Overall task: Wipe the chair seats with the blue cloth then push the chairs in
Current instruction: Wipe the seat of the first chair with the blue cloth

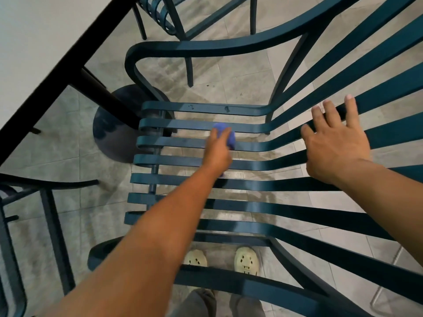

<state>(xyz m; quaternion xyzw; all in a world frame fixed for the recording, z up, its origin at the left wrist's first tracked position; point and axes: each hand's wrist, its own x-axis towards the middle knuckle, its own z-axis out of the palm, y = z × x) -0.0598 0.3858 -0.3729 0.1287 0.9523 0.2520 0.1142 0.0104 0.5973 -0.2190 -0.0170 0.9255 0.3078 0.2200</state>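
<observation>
A dark teal metal chair fills the view, its slatted seat (183,161) below me and its slatted back (377,72) curving up to the right. My left hand (217,152) reaches across the seat and presses a bunched blue cloth (230,136) onto the far slats. Only part of the cloth shows past the fingers. My right hand (332,143) rests flat on the lower slats of the chair back, fingers spread, gripping nothing.
A white table top with a black edge (57,72) runs along the upper left, on a black post with a round base (114,131). Another teal chair (174,21) stands beyond, a third (29,216) at left. My shoes (246,260) show under the seat on the tiled floor.
</observation>
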